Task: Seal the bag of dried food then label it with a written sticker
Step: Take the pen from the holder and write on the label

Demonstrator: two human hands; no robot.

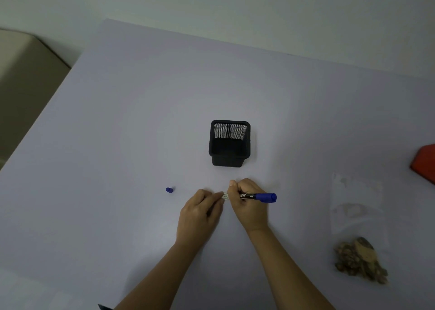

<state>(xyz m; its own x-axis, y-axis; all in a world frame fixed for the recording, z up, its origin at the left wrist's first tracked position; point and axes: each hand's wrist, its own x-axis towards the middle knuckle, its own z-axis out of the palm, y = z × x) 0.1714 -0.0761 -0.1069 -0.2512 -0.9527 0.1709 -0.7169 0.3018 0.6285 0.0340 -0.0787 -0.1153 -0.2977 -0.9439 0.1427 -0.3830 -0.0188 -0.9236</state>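
My right hand grips a blue marker lying sideways, its blue end pointing right and its tip hidden inside my fist. A small white sticker shows between my two hands. My left hand pinches the sticker's left edge with its fingertips. The marker's blue cap lies on the table to the left, apart from both hands. A clear plastic bag lies flat at the right, with brown dried food bunched in its near end.
A black mesh pen holder stands just beyond my hands. A red object pokes in at the right edge. The pale table runs to a wall at the back; its left edge drops off beside a beige surface.
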